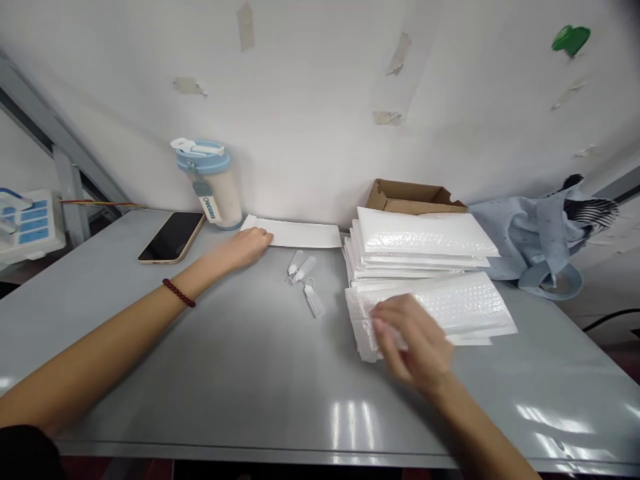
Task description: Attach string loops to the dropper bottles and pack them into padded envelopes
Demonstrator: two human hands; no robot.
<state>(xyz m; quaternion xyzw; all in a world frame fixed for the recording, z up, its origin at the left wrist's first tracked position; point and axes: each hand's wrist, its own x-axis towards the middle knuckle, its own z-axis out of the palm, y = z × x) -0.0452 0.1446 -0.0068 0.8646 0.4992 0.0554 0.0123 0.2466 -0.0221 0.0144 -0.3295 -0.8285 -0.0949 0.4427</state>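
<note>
Phone (171, 237) left, tumbler (209, 183) behind it, mailer stack (425, 247) right, box (410, 197) behind stack, vials (305, 280) ctr

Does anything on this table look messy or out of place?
Mostly tidy. The stack of bubble mailers is fanned unevenly, its front ones sliding askew under the right hand. Small clear plastic bottles lie tipped and scattered mid-table. The left hand touches a lone flat mailer by the wall.

The blurred right hand (413, 343) covers the near corner of the front stack of white bubble-wrap mailers (450, 310), the brown cardboard box (410, 195) is largely hidden behind the taller mailer stack (425, 243), and the blue-and-white device (27, 223) is cut off at the left edge.
</note>
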